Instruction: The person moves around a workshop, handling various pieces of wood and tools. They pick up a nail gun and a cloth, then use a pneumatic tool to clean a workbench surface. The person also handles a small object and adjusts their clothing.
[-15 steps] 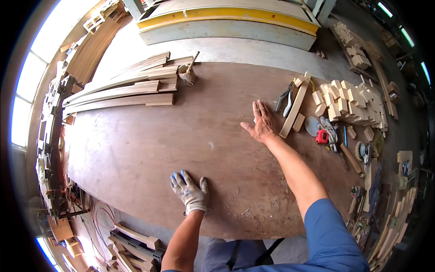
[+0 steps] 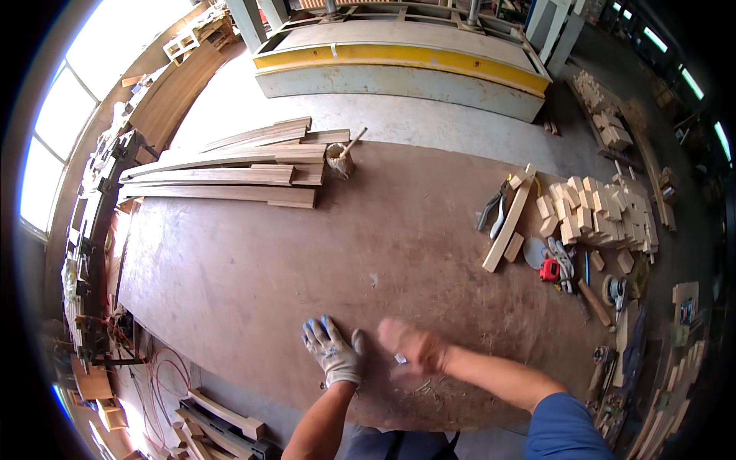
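My left hand (image 2: 334, 354), in a white work glove with blue fingertips, lies flat on the brown tabletop (image 2: 253, 261) near its front edge, fingers spread and nothing in it. Just to its right, my bare right hand (image 2: 420, 349) is smeared by motion above the same surface. A small pale and blue piece (image 2: 400, 358) shows at its palm side; whether the hand holds it cannot be made out. Wood splinters (image 2: 429, 387) lie scattered on the tabletop below the right hand.
Long wooden strips (image 2: 230, 175) and a pot with a stick (image 2: 340, 162) occupy the far left. At right are pliers (image 2: 497, 211), a wooden bar (image 2: 512, 222), stacked wood blocks (image 2: 602, 211), a red tape measure (image 2: 549, 269) and a hammer (image 2: 594, 300). Beyond stands a yellow-edged machine (image 2: 406, 65).
My right hand has swept back from near the pliers toward my body, beside the left hand. The left hand still rests flat on the tabletop. The view has tilted up slightly.
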`<state>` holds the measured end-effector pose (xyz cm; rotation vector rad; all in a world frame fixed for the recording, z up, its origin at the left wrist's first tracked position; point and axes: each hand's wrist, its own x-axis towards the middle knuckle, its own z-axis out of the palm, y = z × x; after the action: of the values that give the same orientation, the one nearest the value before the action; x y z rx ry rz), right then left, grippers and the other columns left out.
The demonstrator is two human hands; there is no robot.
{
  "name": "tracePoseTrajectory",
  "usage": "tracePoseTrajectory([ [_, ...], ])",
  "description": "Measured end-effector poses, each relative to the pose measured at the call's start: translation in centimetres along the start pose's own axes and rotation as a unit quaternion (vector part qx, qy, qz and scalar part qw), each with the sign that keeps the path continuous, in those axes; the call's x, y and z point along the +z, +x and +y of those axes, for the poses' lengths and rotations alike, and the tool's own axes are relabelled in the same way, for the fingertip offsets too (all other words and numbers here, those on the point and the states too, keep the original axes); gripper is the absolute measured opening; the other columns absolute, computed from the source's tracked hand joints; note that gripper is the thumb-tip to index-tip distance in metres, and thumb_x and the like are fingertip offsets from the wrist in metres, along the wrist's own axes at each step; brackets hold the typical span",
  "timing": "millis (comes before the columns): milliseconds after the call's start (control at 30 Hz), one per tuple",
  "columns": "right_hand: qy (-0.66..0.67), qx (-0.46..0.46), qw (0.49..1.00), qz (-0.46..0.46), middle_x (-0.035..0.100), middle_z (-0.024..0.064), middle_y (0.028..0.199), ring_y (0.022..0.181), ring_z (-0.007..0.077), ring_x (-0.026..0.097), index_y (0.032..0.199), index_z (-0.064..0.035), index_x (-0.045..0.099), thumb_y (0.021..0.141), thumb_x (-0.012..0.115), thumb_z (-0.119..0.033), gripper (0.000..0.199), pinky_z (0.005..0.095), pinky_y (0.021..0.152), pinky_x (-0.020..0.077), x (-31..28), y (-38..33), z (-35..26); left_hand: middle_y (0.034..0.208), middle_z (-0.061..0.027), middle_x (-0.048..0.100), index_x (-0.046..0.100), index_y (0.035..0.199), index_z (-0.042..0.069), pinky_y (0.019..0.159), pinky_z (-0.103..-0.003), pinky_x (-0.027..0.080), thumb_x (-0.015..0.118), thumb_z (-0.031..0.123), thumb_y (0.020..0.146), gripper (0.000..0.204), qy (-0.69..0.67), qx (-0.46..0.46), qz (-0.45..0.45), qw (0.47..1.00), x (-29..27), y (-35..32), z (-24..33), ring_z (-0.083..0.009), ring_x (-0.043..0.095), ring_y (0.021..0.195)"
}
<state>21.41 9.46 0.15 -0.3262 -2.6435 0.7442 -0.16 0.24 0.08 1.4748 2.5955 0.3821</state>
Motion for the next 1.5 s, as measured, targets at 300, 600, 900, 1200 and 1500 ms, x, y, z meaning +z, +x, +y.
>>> tracePoseTrajectory([
  [300,-0.11,0.471,0.866,0.126,0.009,0.0276,0.167,0.156,0.0388,0.007,0.159,0.0057,0.012,0.091,0.058,-0.066,0.109,0.0449,0.127,0.012,-9.2,8.9,22.7,0.157,-0.0356,0.027,0.036,0.15,-0.005,0.123,-0.06,0.01,0.065,0.046,0.091,0.083,0.013,-0.001,-0.045,0.999,-1.9,0.6,0.3,-0.0532,0.017,0.148],
  [600,-0.126,0.07,0.989,-0.012,0.033,0.025,0.16,0.153,0.0374,0.025,0.152,0.0055,0.035,0.092,0.064,-0.046,0.084,0.0477,0.126,0.0201,3.6,16.5,8.3,0.154,-0.0358,0.03,0.04,0.148,-0.005,0.122,-0.061,0.014,0.066,0.043,0.09,0.08,-0.017,-0.002,-0.01,1.0,-1.3,0.0,0.2,-0.0537,0.022,0.146],
  [900,-0.062,0.062,0.993,-0.078,0.04,0.0256,0.155,0.148,0.0386,0.035,0.144,0.0086,0.045,0.091,0.067,-0.027,0.067,0.0484,0.123,0.0284,2.8,1.8,-3.8,0.151,-0.029,0.043,0.048,0.143,-0.002,0.122,-0.055,0.023,0.059,0.022,0.092,0.058,-0.12,0.148,0.019,0.982,0.7,-0.2,-2.0,-0.0467,0.034,0.144],
  [1200,-0.206,0.419,0.869,0.161,0.034,0.0259,0.16,0.151,0.0415,0.028,0.151,0.004,0.041,0.1,0.056,-0.034,0.065,0.0474,0.123,0.0249,-2.0,-18.4,-8.1,0.153,-0.0272,0.041,0.043,0.151,0.005,0.119,-0.048,0.033,0.074,0.027,0.088,0.073,-0.254,0.29,-0.058,0.921,-6.2,-3.3,-6.9,-0.0456,0.038,0.143],
  [1500,-0.178,0.651,0.707,0.209,0.005,0.0238,0.169,0.157,0.0362,0.001,0.161,0.0004,0.018,0.098,0.058,-0.05,0.09,0.0442,0.127,0.0061,0.8,-25.4,-9.5,0.162,-0.0274,0.027,0.031,0.156,-0.001,0.125,-0.057,0.007,0.061,0.058,0.091,0.093,0.076,0.101,-0.042,0.991,-4.5,-5.3,-13.8,-0.0436,0.018,0.153],
])
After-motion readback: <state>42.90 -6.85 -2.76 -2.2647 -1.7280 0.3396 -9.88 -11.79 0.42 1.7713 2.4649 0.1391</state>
